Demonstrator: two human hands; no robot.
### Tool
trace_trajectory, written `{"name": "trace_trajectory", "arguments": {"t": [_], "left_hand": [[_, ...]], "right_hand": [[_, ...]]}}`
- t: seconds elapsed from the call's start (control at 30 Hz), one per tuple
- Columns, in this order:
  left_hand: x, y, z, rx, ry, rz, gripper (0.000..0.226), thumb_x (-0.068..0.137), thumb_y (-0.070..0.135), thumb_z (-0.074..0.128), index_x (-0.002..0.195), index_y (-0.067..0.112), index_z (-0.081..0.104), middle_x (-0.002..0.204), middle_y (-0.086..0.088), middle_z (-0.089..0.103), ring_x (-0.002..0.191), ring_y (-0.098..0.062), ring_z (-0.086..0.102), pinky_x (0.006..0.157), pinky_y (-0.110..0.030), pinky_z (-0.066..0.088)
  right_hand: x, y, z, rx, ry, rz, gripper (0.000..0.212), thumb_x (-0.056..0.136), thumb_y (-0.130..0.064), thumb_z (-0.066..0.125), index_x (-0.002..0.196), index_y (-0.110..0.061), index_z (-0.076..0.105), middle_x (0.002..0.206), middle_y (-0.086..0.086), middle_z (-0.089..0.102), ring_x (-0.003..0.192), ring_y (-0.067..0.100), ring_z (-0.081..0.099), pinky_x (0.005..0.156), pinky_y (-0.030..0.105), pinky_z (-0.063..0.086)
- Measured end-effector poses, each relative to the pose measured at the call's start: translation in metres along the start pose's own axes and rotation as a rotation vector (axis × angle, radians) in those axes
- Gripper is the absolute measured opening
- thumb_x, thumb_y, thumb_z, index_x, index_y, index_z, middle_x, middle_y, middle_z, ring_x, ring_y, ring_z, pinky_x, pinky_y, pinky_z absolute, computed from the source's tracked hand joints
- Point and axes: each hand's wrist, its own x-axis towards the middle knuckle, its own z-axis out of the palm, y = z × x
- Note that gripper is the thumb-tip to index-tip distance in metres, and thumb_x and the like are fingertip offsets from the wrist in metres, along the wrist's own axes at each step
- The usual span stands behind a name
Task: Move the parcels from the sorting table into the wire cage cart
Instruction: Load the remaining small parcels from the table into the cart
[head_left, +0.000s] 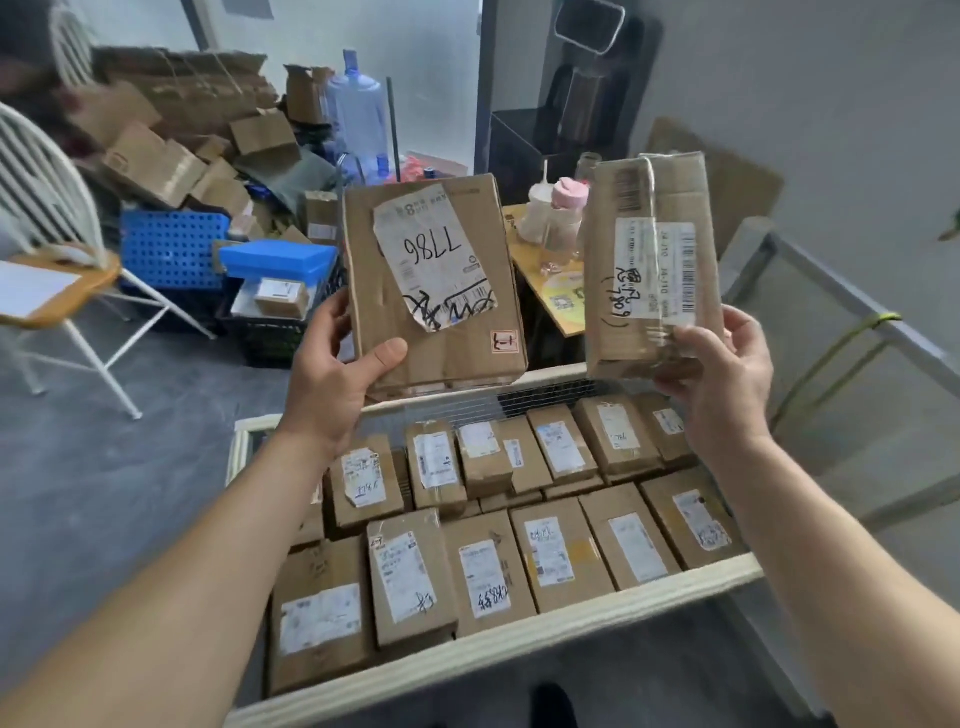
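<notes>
Parcels in cart (rows); chair left, table behind.

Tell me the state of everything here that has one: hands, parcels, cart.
7786 parcel: held upright in the air, label visible.
Left hand: grips 7786 parcel's lower left corner.
Taped parcel: held upright in the air.
Right hand: grips taped parcel's lower end.
Wire cage cart: loaded, rows side by side.
Cart parcels: lying flat, labels up.
Pink-lidded bottle: upright, lid on.
</notes>
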Motion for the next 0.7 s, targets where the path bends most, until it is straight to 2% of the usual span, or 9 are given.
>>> {"name": "trace_trajectory", "arguments": {"t": [0.1,0.27,0.4,0.57,0.7], "left_hand": [[-0.014,-0.013,-0.001,0.006,0.075,-0.034,0.081,0.068,0.028,0.086,0.14,0.022,0.051,0.135,-0.007,0.062,0.121,-0.025,0.063,0.086,-0.036,0.059],[-0.037,-0.037,0.014,0.01,0.18,-0.089,0.075,0.067,0.023,0.085,0.135,0.027,0.052,0.132,-0.006,0.062,0.113,-0.02,0.067,0.082,-0.035,0.059],[-0.055,-0.06,0.033,0.033,0.237,-0.114,0.077,0.065,0.028,0.086,0.135,0.022,0.053,0.128,-0.006,0.065,0.11,-0.019,0.069,0.08,-0.033,0.059],[-0.074,-0.087,0.046,0.068,0.294,-0.17,0.069,0.063,0.031,0.088,0.125,0.036,0.06,0.126,-0.002,0.068,0.116,-0.022,0.066,0.086,-0.037,0.058],[-0.087,-0.107,0.046,0.101,0.318,-0.227,0.076,0.059,0.036,0.09,0.128,0.035,0.059,0.125,0.002,0.069,0.116,-0.019,0.065,0.088,-0.037,0.058]], "right_hand": [[0.007,0.023,0.001,0.007,-0.074,0.063,0.046,0.082,-0.023,0.07,0.124,-0.018,0.052,0.119,0.01,0.07,0.098,0.03,0.071,0.075,0.042,0.061],[0.02,0.058,-0.007,-0.01,-0.167,0.15,0.049,0.077,-0.026,0.071,0.123,-0.019,0.053,0.115,0.006,0.071,0.102,0.028,0.072,0.081,0.045,0.061],[0.033,0.08,-0.02,-0.044,-0.233,0.192,0.037,0.084,-0.023,0.07,0.117,-0.025,0.054,0.108,0.0,0.074,0.099,0.024,0.073,0.083,0.05,0.062],[0.042,0.103,-0.034,-0.091,-0.305,0.233,0.039,0.081,-0.028,0.07,0.117,-0.027,0.054,0.106,-0.002,0.074,0.094,0.023,0.074,0.081,0.048,0.061],[0.043,0.122,-0.039,-0.108,-0.307,0.27,0.037,0.082,-0.024,0.069,0.115,-0.027,0.055,0.103,-0.003,0.075,0.087,0.023,0.073,0.075,0.047,0.061]]}}
